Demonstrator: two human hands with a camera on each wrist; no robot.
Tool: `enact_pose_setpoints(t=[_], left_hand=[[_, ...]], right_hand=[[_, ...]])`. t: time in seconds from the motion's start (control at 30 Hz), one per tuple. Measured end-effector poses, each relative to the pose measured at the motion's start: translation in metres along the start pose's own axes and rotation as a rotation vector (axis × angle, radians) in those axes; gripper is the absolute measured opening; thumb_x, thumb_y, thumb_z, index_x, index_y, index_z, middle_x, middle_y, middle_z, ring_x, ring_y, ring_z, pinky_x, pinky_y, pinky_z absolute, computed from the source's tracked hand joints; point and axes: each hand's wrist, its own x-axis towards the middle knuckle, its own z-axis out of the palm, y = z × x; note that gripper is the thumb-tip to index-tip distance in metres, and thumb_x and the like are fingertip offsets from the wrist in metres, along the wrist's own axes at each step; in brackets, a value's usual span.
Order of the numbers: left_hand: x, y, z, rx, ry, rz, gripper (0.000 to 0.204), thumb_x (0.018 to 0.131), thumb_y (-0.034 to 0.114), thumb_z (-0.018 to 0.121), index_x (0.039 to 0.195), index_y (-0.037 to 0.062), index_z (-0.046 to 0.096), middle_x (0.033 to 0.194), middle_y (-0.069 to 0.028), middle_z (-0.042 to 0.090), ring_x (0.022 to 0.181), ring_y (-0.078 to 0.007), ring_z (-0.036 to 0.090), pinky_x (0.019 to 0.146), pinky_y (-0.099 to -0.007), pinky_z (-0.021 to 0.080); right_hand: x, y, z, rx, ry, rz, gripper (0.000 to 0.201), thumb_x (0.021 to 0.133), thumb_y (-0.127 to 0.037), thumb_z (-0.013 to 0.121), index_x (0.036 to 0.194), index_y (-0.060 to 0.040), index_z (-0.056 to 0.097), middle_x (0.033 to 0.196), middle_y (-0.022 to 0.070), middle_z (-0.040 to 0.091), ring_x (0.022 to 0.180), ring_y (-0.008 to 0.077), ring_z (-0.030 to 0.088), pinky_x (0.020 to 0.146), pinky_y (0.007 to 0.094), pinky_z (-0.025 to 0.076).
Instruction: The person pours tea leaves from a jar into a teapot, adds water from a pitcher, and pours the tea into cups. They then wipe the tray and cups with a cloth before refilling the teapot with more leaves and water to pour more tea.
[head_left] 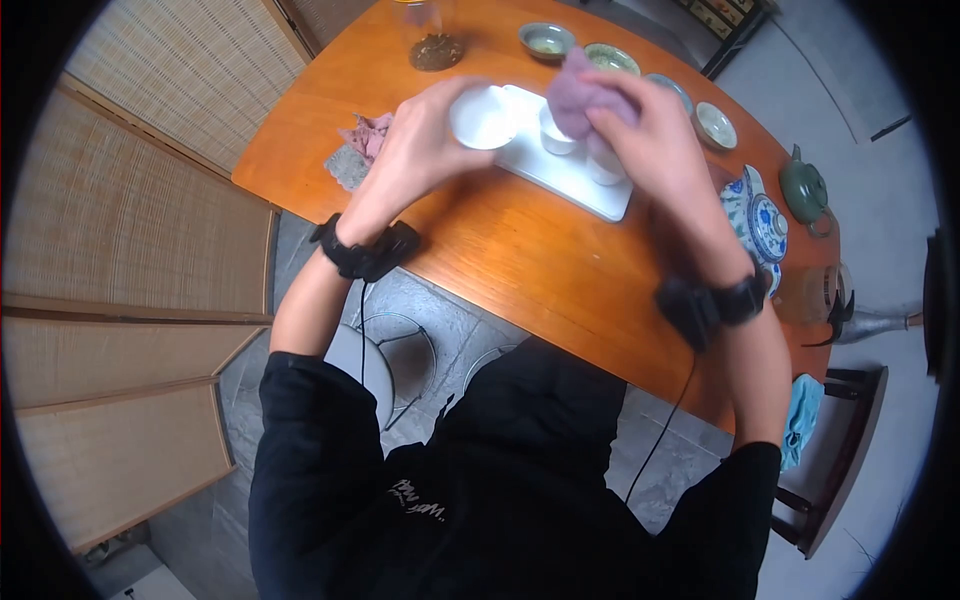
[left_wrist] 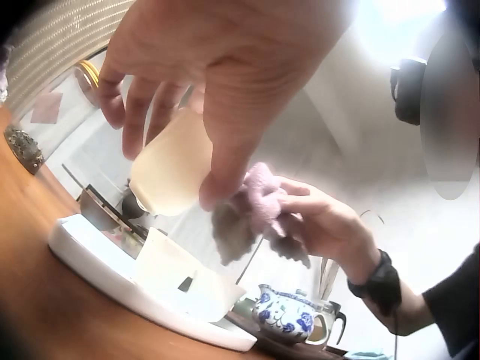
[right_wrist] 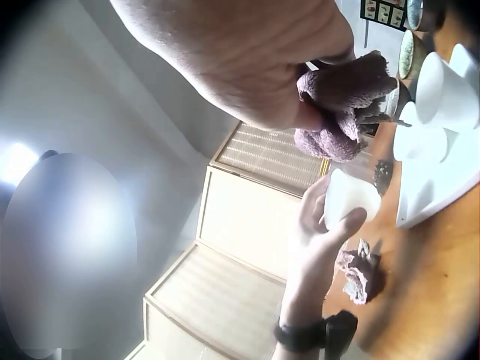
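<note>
The wooden desk (head_left: pixel 480 235) carries a white tray (head_left: pixel 552 180) mid-far, crumpled cloth (head_left: pixel 366 136) left, a jar (head_left: pixel 437 52) far left, bowls (head_left: pixel 547 42) farther back, teapots (head_left: pixel 768 226) right.

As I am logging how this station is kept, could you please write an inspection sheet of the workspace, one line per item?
Surface: glossy wooden table.
Job's things: white cup, lifted; purple cloth; white tray bearing more white cups.
Clutter: crumpled pink cloth lying left of the tray; bowls, glass jar, blue-and-white teapot and green teapot around it.
Hands: left hand holds the lifted cup; right hand grips the purple cloth.
Cables: left cable and right cable hang from the wrists.
Surroundings: woven screen on the left; dark chair on the right.
</note>
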Motion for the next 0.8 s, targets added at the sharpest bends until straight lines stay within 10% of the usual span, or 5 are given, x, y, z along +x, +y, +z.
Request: enact_pose_setpoints(t=[0.2, 0.4, 0.8], left_hand=[[-0.053, 0.009, -0.037, -0.068, 0.029, -0.215, 0.065, 0.064, 0.017, 0.083, 0.122, 0.0028, 0.058, 0.110, -0.0104, 0.067, 0.104, -0.0191, 0.063, 0.092, -0.0353, 0.048], [-0.093, 0.020, -0.064, -0.008, 0.068, -0.358, 0.068, 0.062, 0.019, 0.082, 0.123, 0.0027, 0.058, 0.112, -0.0113, 0.067, 0.104, -0.0196, 0.064, 0.092, -0.0329, 0.045], [-0.114, 0.029, -0.067, 0.003, 0.055, -0.382, 0.071, 0.061, 0.023, 0.083, 0.124, 0.0017, 0.057, 0.112, -0.0106, 0.066, 0.102, -0.0192, 0.062, 0.092, -0.0322, 0.043]], right_hand=[[0.099, -0.010, 0.042, -0.277, -0.507, 0.045, 0.016, 0.080, -0.011, 0.062, 0.088, 0.0030, 0.065, 0.080, 0.0179, 0.068, 0.075, 0.0306, 0.069, 0.069, 0.0368, 0.054], [0.090, 0.021, 0.120, -0.694, -0.483, -0.012, 0.018, 0.078, -0.007, 0.058, 0.091, 0.0002, 0.069, 0.089, 0.0184, 0.069, 0.092, 0.0317, 0.067, 0.074, 0.0413, 0.053], [0.073, -0.003, 0.107, -0.576, -0.843, -0.201, 0.015, 0.072, -0.011, 0.061, 0.080, -0.0026, 0.070, 0.083, 0.0179, 0.068, 0.084, 0.0344, 0.065, 0.073, 0.0415, 0.050]])
